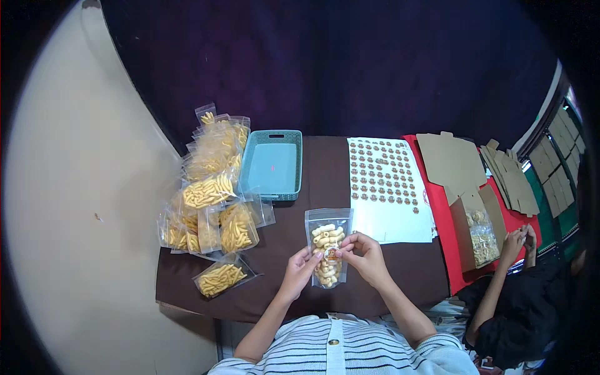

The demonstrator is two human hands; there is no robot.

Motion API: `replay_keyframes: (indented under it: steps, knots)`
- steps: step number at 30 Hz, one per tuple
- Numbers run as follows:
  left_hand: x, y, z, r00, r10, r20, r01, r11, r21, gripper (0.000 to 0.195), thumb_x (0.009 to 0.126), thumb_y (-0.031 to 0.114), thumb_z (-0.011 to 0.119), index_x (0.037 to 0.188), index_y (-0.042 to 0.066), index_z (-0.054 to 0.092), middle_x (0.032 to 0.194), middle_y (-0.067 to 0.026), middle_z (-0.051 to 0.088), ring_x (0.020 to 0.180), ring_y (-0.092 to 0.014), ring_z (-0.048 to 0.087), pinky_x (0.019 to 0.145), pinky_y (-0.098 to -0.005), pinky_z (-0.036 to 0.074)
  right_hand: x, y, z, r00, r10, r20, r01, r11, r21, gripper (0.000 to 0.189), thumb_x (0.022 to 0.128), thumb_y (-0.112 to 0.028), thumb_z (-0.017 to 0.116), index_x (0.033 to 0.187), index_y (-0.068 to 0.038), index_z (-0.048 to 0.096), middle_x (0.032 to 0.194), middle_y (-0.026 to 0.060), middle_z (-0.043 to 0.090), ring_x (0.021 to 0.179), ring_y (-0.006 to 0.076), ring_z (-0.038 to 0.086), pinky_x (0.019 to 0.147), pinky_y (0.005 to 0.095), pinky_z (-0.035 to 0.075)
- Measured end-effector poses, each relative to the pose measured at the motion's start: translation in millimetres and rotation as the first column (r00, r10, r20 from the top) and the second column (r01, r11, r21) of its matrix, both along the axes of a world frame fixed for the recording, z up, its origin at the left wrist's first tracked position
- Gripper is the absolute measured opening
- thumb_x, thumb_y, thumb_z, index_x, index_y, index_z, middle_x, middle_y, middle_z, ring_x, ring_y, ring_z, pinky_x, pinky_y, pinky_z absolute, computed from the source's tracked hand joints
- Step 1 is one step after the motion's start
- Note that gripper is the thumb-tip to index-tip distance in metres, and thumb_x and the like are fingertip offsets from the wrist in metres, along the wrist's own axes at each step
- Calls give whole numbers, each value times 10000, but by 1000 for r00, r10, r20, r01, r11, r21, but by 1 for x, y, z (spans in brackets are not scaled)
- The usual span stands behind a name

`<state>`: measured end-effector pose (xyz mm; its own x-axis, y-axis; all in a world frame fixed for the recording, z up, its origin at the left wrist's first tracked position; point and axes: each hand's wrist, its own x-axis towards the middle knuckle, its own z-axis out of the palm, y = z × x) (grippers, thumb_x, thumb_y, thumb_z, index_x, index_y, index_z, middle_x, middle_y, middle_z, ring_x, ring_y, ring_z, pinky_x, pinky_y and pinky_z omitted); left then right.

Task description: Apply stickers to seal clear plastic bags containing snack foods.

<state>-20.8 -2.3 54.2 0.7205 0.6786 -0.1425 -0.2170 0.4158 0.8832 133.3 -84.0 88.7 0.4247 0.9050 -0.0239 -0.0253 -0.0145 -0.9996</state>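
A clear zip pouch [324, 241] of pale, tube-shaped snacks is upright between my hands, above the brown cloth. My left hand [300, 272] grips its left side, thumb on the front. A round brown-and-white sticker [332, 254] lies against the pouch's front, and the fingertips of my right hand [368, 258] pinch its right edge. Whether the sticker is fully stuck down, I cannot tell. Sheets of round stickers [382, 187] lie behind and to the right of the pouch, with several gaps in the printed rows.
Many filled snack pouches [208, 192] are heaped at the left, one single pouch [222, 279] nearer me. A teal plastic basket [272, 164] stands beside the heap. On a red cloth [438, 220] at the right is an open cardboard box [478, 234] holding pouches. Another person's hands [520, 236] are beside it.
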Motion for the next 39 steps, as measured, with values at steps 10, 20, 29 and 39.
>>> replay_keyframes:
  steps: [10, 20, 29, 39]
  knots:
    - [-3, 1, -3, 999, -9, -49, 11, 999, 42, 367, 913, 193, 522, 1223, 1, 474, 1020, -52, 606, 903, -91, 583, 794, -253, 481, -1, 1, -1, 999, 10, 32, -10, 1000, 2, 152, 757, -61, 690, 834, -3, 573, 760, 12, 611, 708, 46, 559, 630, 198, 451]
    - [-4, 0, -6, 997, -22, -67, 23, 1000, 20, 363, 914, 189, 520, 1219, -3, 474, 1035, -56, 600, 909, -95, 584, 790, -247, 480, -1, -1, -1, 998, 40, -48, -41, 999, -11, 153, 760, -54, 687, 846, -11, 569, 782, 6, 601, 708, 47, 543, 639, 190, 445]
    - [-4, 0, -11, 998, -29, -53, 27, 998, -51, 349, 921, 189, 502, 1214, 2, 472, 1049, -58, 595, 932, -100, 579, 806, -264, 483, 0, -2, 8, 984, 56, -171, -65, 997, -44, 137, 771, -28, 674, 845, -20, 559, 798, 10, 593, 739, 48, 541, 676, 190, 456]
    - [-6, 0, -9, 997, -35, -63, 34, 999, -23, 347, 921, 185, 502, 1211, -2, 468, 1053, -61, 595, 923, -97, 583, 807, -260, 482, -4, 0, -2, 993, 30, -113, -32, 999, -16, 149, 769, -46, 684, 840, -17, 556, 786, 7, 596, 723, 44, 545, 648, 190, 452]
